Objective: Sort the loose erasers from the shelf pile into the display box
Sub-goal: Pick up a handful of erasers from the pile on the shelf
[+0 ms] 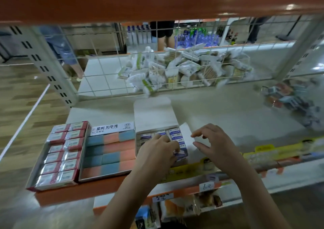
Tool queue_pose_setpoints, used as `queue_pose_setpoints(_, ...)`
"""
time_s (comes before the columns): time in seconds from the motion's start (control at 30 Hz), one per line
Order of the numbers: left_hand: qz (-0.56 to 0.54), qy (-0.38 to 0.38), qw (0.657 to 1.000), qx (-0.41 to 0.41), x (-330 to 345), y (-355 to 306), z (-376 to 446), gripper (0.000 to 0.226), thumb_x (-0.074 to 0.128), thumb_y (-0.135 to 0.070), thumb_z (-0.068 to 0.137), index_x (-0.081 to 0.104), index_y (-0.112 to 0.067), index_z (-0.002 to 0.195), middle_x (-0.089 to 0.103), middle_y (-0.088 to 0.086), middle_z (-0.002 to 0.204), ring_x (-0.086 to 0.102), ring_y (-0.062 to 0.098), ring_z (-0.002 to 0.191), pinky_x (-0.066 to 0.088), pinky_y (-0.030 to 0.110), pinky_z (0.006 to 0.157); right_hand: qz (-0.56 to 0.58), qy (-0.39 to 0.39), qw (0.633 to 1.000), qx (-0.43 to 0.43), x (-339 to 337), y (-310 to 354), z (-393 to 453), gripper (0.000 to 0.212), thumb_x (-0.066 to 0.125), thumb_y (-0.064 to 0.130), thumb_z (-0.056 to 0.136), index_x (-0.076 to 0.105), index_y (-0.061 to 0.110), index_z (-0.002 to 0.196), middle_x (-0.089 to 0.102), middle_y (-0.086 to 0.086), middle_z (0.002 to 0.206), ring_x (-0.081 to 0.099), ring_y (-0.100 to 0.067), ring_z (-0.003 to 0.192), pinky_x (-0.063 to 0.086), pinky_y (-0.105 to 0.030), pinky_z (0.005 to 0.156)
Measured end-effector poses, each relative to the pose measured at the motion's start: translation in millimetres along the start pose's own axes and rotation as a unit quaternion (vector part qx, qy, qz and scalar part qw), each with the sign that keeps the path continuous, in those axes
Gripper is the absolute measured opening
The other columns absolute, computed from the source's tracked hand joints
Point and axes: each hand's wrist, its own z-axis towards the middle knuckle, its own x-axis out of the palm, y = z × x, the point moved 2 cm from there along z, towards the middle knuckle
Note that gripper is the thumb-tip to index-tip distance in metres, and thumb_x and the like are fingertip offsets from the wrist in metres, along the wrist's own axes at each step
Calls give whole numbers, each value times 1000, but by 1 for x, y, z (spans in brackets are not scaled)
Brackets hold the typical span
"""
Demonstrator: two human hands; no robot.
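In the display box [158,123], the left hand [157,151] pinches an eraser [180,154] into its row; the right hand [213,142] hovers half-open, empty. Seat it flush, label up.

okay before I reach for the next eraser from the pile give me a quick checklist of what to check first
1. White display box lid open: ok.
2. Blue-and-white wrapped erasers lying in neat rows: cannot tell, left hand covers them.
3. Left hand free: cannot tell, fingers rest on the erasers.
4. Right hand free: ok, open, nothing held.
5. Blurred loose pile on the far right of the shelf, unobstructed: ok.
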Motion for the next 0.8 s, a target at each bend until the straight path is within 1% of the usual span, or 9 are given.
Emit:
queue_pose_setpoints(0.1,-5,4,1000,9,1,2,1,25,52,-41,92,57,-36,116,54,-8,124,43,13,116,40,26,81,5,-1,1000,15,1,0,-5,18,63,20,88,64,19,106,49,11,99,43,-3,91,30,-1,75)
queue_pose_setpoints(0.2,-15,23,999,31,1,8,-2,28,47,-41,95,58,-37,121,55,-10,126,43,12,116,42,28,87,13,-7,1000,26,2,3,-8,17,62,20,88,64,18,106,49,11,98,45,-4,92,31,-2,73)
queue_pose_setpoints(0.33,-17,65,994,81,-2,14,-5,33,40,-32,99,53,-37,129,53,-10,131,42,12,120,42,29,96,26,-17,999,37,4,6,-11,15,61,21,89,64,19,103,50,12,96,47,-4,91,33,-3,73)
queue_pose_setpoints(0.4,-8,66,993,94,-4,14,-3,34,41,-28,99,52,-36,130,52,-11,131,41,13,121,44,32,95,33,-25,998,40,5,7,-13,13,62,20,89,64,19,101,51,13,95,47,-2,89,34,-3,73)
queue_pose_setpoints(0.5,10,60,991,120,-5,12,2,32,45,-25,98,55,-36,127,54,-10,126,43,14,117,47,33,90,34,-31,998,51,8,7,-16,12,62,19,88,65,18,100,52,12,94,50,-4,89,34,-4,71)
queue_pose_setpoints(0.63,34,64,986,148,-6,12,8,32,46,-23,96,57,-37,123,56,-11,123,43,13,115,45,31,90,28,-37,997,66,9,7,-24,13,62,19,89,66,16,100,52,11,93,53,-7,89,35,-7,71)
queue_pose_setpoints(0.73,49,70,985,149,-13,11,16,33,50,-24,94,57,-36,123,57,-10,121,46,13,114,44,30,89,31,-39,996,73,3,3,-31,13,61,19,89,65,17,101,54,10,96,54,-8,92,39,-12,74)
queue_pose_setpoints(0.8,55,43,988,136,-20,5,23,30,48,-30,95,56,-36,124,57,-11,121,47,12,113,42,28,86,29,-50,995,83,-7,-3,-36,14,62,19,88,66,17,102,56,8,99,54,-8,93,43,-19,76)
